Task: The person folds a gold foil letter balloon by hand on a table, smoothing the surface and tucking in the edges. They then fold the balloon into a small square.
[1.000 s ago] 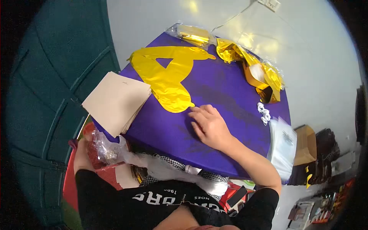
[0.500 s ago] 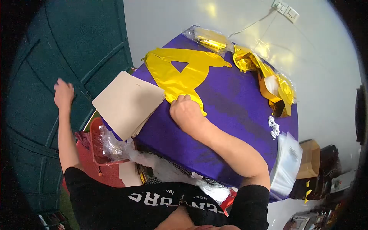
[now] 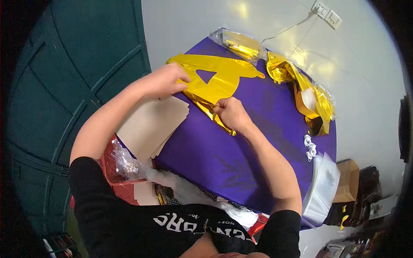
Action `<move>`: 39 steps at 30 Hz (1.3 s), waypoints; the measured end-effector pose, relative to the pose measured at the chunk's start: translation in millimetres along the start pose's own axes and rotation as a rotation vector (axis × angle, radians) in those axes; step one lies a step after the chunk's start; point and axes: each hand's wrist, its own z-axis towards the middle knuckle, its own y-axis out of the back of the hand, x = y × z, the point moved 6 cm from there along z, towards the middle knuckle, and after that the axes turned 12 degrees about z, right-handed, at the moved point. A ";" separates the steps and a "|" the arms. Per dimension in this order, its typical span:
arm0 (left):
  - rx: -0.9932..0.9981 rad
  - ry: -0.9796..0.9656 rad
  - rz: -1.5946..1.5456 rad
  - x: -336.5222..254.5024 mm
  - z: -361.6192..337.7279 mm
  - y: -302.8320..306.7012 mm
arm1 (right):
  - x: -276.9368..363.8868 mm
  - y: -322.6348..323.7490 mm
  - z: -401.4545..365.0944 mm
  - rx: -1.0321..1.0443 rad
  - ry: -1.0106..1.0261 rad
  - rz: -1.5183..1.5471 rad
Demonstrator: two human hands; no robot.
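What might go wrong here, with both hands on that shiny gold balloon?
The thin foil balloon is pinched by both the left hand and the right hand. Pulling them apart could crease or tear it. The paper stack hangs over the table edge beside the left forearm, so a nudge might knock it off. The clear bags overhang the other edge and might slide down.

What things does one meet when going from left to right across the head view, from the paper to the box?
stack of beige sheets → right hand, pinching the gold foil balloon → crumpled gold foil → brown cardboard box
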 end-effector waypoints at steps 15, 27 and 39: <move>0.246 0.030 -0.395 -18.1 64.4 -84.9 | -4.8 4.6 -14.9 -0.319 0.192 0.091; 0.234 0.213 -0.559 -7.7 62.4 -95.3 | 9.9 5.0 -41.6 -0.243 0.415 -0.051; 0.186 -0.069 -0.710 -12.5 62.3 -92.2 | -29.0 6.3 -31.3 -0.246 0.012 0.191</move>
